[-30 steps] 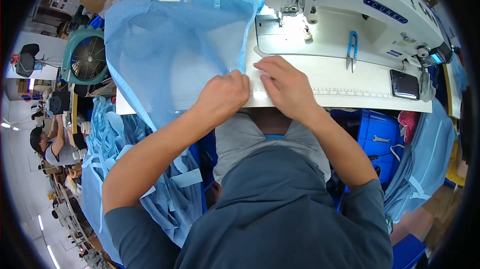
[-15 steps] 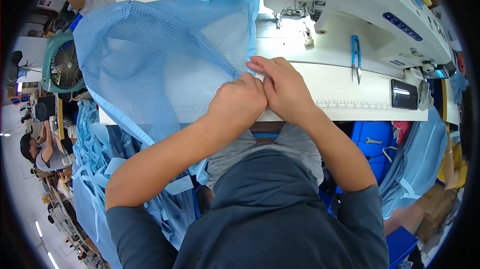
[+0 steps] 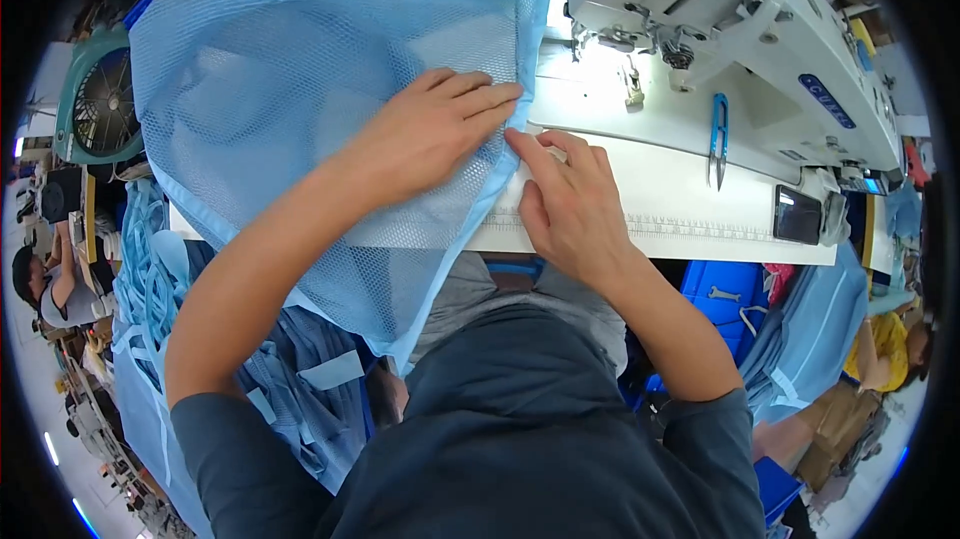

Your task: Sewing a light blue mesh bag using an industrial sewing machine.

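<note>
Blue mesh (image 3: 255, 64) spreads over the left part of the white bench (image 3: 665, 179), near corner hanging past the front edge toward the lap; its light-blue trim (image 3: 490, 194) runs down the right side, just left of the sewing machine (image 3: 725, 14); left hand (image 3: 430, 134) lies palm down on the mesh, fingers stretched to the trim, grip flattened out, nothing visibly pinched, thumb out of sight; right hand (image 3: 572, 197) has its index fingertip at the trim, thumb well apart from it, so that grip is loose and parted, no hold to be made out.

Best handled with light, even pressure from the left palm, as mesh like this probably stretches and ripples; right fingertip should follow the trim, checking for folds underneath; hanging corner could pull the edge askew, so better support its weight.

Around: machine head is the main obstruction, up and right; blue-handled snips (image 3: 715, 134) lie right of the hands, points toward the person, well apart from the mesh; ruler strip (image 3: 690, 229) along the front edge, dark phone (image 3: 797, 214) at its right end; blue bin (image 3: 700, 279) below; cloth heap (image 3: 310, 379) beside the left forearm; green fan (image 3: 103, 99) far left.
</note>
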`<state>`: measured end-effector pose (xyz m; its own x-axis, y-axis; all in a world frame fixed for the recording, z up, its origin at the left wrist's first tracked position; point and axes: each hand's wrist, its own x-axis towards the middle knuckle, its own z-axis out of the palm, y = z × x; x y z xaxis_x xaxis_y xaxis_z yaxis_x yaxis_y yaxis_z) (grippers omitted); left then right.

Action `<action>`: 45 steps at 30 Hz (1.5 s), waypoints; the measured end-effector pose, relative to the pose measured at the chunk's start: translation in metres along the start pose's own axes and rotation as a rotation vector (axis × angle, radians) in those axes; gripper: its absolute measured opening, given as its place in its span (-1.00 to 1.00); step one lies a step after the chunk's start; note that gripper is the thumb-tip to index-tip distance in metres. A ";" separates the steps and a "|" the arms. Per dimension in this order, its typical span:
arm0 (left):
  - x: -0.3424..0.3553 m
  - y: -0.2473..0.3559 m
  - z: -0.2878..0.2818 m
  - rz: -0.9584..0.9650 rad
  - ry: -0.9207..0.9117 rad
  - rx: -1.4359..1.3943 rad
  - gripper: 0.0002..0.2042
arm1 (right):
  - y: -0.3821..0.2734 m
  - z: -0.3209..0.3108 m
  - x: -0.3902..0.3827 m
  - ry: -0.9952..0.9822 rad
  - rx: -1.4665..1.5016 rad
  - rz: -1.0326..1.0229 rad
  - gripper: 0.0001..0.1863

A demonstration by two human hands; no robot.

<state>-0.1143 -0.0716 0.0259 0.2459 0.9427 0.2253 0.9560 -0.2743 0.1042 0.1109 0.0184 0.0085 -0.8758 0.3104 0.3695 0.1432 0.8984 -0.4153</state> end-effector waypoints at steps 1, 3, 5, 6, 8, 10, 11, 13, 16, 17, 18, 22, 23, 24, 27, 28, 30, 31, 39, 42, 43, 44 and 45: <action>0.000 0.000 0.004 -0.017 -0.020 -0.029 -0.56 | -0.002 -0.003 -0.001 -0.007 0.000 0.012 -0.46; -0.004 0.006 0.010 -0.044 0.030 -0.019 -0.56 | -0.007 -0.007 -0.001 -0.013 0.000 0.017 -0.47; -0.006 0.017 0.016 -0.073 0.075 -0.017 -0.56 | -0.011 -0.008 0.002 -0.001 -0.039 0.003 -0.54; -0.006 0.023 0.019 -0.127 0.099 0.003 -0.56 | -0.012 -0.008 0.003 -0.003 -0.039 0.001 -0.54; -0.006 0.033 0.025 -0.184 0.121 0.012 -0.56 | -0.011 -0.005 0.002 -0.002 -0.141 0.000 -0.58; -0.005 0.041 0.027 -0.269 0.138 0.129 -0.58 | -0.004 0.003 0.002 0.029 -0.169 -0.014 -0.61; -0.003 0.042 0.026 -0.270 0.140 0.119 -0.58 | -0.001 0.005 0.002 0.065 -0.195 -0.030 -0.63; 0.001 0.038 0.022 -0.270 0.150 0.142 -0.65 | -0.001 0.006 0.000 0.077 -0.194 -0.028 -0.64; 0.006 0.032 0.021 -0.267 0.212 0.050 -0.71 | -0.002 0.008 -0.003 0.101 -0.172 0.002 -0.64; 0.005 0.033 0.023 -0.268 0.212 0.047 -0.71 | -0.002 0.007 -0.004 0.110 -0.157 0.034 -0.64; 0.004 0.033 0.026 -0.275 0.249 0.049 -0.72 | -0.002 0.008 -0.005 0.107 -0.158 0.035 -0.64; 0.005 0.034 0.028 -0.292 0.290 0.106 -0.74 | 0.000 0.009 -0.008 0.134 -0.150 -0.001 -0.63; 0.006 0.035 0.027 -0.293 0.289 0.108 -0.74 | -0.001 0.009 -0.008 0.144 -0.155 -0.007 -0.62; 0.007 0.036 0.027 -0.308 0.281 0.087 -0.75 | -0.002 0.008 -0.008 0.144 -0.152 -0.009 -0.62; 0.009 0.034 0.031 -0.314 0.311 0.040 -0.76 | -0.005 0.005 -0.008 0.130 -0.146 0.029 -0.61; 0.010 0.033 0.032 -0.309 0.344 0.014 -0.76 | -0.004 0.006 -0.008 0.134 -0.145 0.029 -0.61; 0.012 0.034 0.034 -0.329 0.357 0.045 -0.76 | -0.002 0.005 -0.005 0.140 -0.146 0.029 -0.61; 0.014 0.035 0.035 -0.350 0.371 0.073 -0.76 | 0.000 0.002 -0.003 0.125 -0.174 0.007 -0.62; 0.042 0.018 0.045 -0.452 0.414 0.015 -0.77 | 0.023 -0.006 0.014 0.072 -0.257 -0.061 -0.64; 0.046 0.019 0.046 -0.465 0.419 -0.020 -0.77 | 0.025 -0.006 0.013 0.053 -0.290 -0.055 -0.66; 0.047 0.020 0.047 -0.480 0.417 -0.019 -0.77 | 0.025 -0.008 0.014 0.047 -0.289 -0.058 -0.66; 0.050 0.019 0.048 -0.478 0.414 -0.020 -0.77 | 0.026 -0.010 0.014 0.041 -0.288 -0.060 -0.67; 0.053 0.018 0.049 -0.498 0.422 -0.016 -0.76 | 0.029 -0.010 0.016 0.041 -0.287 -0.055 -0.67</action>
<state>-0.0765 -0.0171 -0.0074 -0.3128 0.8033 0.5068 0.9361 0.1704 0.3076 0.1058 0.0527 0.0106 -0.8671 0.2662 0.4210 0.2259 0.9635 -0.1439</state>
